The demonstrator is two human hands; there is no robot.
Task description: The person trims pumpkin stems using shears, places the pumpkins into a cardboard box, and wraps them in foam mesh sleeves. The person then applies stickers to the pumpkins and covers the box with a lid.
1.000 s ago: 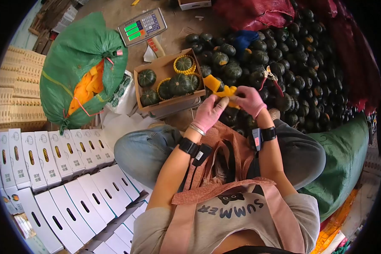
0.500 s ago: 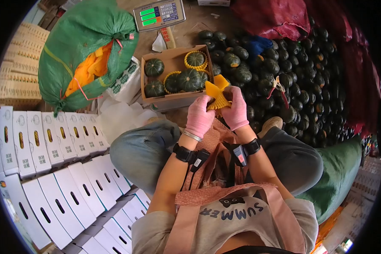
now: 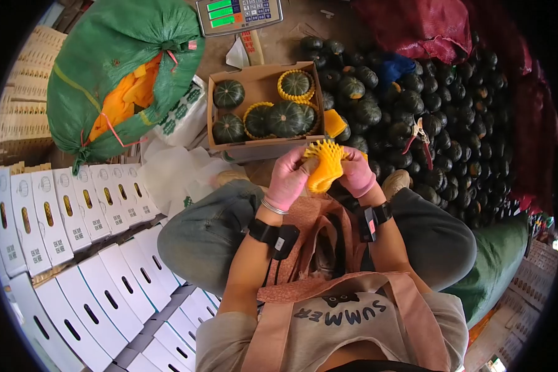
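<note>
Both hands wear pink gloves and grip one yellow foam net sleeve [image 3: 326, 167] in front of my knees. My left hand [image 3: 290, 178] pinches its left side, while my right hand [image 3: 358, 173] closes on its right side. The sleeve is bunched, with its meshed rim spread at the top. Just beyond my hands stands a cardboard box [image 3: 242, 149] holding several dark green squashes [image 3: 286, 119], some of them wrapped in yellow foam nets [image 3: 297, 85]. Another piece of yellow foam [image 3: 335, 124] lies by the box's right side.
A big heap of squashes [image 3: 440, 118] fills the right, with red-handled pruning shears [image 3: 419, 137] on top. At upper left are a green sack [image 3: 118, 56] of yellow foam and a digital scale [image 3: 239, 15]. White cartons [image 3: 99, 291] stand in rows at left.
My hands have come slightly lower and opened out the foam sleeve, which was folded flat with two points upward. The view has shifted a little.
</note>
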